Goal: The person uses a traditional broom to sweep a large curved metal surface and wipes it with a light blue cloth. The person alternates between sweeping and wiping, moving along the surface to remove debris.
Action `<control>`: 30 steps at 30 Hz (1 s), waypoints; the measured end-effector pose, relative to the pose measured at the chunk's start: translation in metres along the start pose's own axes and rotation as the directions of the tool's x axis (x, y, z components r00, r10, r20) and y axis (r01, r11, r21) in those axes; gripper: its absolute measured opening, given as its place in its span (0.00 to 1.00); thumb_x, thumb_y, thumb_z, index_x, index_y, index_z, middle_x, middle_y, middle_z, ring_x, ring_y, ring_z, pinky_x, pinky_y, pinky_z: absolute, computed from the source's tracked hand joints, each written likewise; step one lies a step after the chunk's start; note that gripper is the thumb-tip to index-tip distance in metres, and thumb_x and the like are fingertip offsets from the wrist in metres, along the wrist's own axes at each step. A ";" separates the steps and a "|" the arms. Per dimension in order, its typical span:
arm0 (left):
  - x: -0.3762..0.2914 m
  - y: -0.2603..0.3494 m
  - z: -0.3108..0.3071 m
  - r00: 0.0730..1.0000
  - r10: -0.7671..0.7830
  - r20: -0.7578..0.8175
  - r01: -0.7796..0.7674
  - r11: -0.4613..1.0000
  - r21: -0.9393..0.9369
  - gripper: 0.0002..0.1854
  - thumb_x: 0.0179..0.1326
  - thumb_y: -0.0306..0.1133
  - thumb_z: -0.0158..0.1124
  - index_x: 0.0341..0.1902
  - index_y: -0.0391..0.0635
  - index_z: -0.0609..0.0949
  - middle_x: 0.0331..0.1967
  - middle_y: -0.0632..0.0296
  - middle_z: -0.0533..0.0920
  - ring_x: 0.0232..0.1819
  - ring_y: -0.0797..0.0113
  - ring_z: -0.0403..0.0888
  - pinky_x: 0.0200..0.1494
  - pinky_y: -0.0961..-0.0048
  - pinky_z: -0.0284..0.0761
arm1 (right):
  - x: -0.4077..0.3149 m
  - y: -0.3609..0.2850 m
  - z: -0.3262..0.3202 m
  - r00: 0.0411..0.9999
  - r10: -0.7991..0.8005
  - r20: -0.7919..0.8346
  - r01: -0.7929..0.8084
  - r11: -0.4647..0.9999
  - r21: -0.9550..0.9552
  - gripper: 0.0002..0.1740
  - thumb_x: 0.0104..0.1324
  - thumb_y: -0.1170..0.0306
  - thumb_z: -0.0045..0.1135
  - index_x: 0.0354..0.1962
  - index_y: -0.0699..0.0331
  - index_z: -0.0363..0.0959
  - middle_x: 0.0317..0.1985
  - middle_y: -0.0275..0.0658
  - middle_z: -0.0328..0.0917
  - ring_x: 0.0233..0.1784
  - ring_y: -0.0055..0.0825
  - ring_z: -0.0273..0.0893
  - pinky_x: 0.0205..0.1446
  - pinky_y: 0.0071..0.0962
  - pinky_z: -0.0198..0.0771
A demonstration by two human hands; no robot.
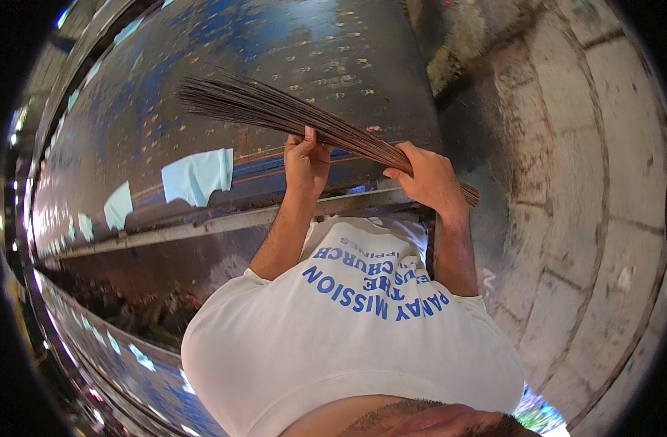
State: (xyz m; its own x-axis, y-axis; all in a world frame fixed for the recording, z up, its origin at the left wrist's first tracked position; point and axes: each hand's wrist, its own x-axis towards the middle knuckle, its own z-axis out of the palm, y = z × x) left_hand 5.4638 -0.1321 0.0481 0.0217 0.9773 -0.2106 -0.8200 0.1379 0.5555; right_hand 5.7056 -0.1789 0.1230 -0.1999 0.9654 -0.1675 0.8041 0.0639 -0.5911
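Observation:
A stick broom, a bundle of thin dark brown sticks, is held slantwise across both hands above a long table. My right hand wraps around its narrow end, and the stick butts poke out past the wrist. Near the middle of the bundle, my left hand has its thumb raised against the lower edge; some of its fingers are hidden behind the sticks. The loose stick tips fan out to the upper left. Beyond my left hand, a light blue cut fabric piece lies at the table's near edge.
More light blue fabric pieces line the near edge further left, and others follow the far edge. The tabletop is dark and worn, with blue patches and pale spots. A concrete block wall rises at the right. Another long table stands at lower left.

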 end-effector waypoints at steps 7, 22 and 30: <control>-0.008 -0.002 0.002 0.947 0.221 -0.233 -0.200 0.973 0.113 0.06 0.76 0.32 0.61 0.50 0.46 0.78 0.47 0.63 0.86 0.46 0.66 0.84 0.51 0.65 0.81 | 0.073 0.039 -0.008 0.923 -0.362 0.130 0.351 0.931 0.098 0.25 0.70 0.51 0.65 0.53 0.62 0.77 0.39 0.48 0.87 0.41 0.47 0.87 0.43 0.43 0.79; -0.102 -0.136 0.064 0.349 0.650 -0.675 -0.557 0.724 0.408 0.13 0.74 0.33 0.62 0.57 0.45 0.78 0.53 0.61 0.83 0.53 0.65 0.83 0.55 0.62 0.81 | 0.145 0.084 -0.038 0.339 -0.756 0.561 0.748 0.578 0.327 0.28 0.71 0.52 0.60 0.63 0.58 0.74 0.39 0.50 0.87 0.42 0.54 0.85 0.46 0.50 0.78; -0.122 -0.136 0.063 0.142 0.654 -0.743 -0.607 0.650 0.457 0.12 0.75 0.30 0.59 0.58 0.45 0.79 0.49 0.65 0.85 0.47 0.70 0.84 0.49 0.70 0.82 | 0.125 0.066 -0.020 0.132 -0.712 0.690 0.795 0.491 0.355 0.31 0.76 0.55 0.53 0.67 0.65 0.64 0.44 0.57 0.85 0.43 0.57 0.84 0.47 0.52 0.78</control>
State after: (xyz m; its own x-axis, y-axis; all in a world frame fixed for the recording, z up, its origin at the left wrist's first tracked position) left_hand 5.6082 -0.2596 0.0488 -0.9582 0.1091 -0.2645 -0.2853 -0.4303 0.8564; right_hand 5.7454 -0.0491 0.0789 -0.9850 -0.0929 -0.1458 0.0373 0.7094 -0.7038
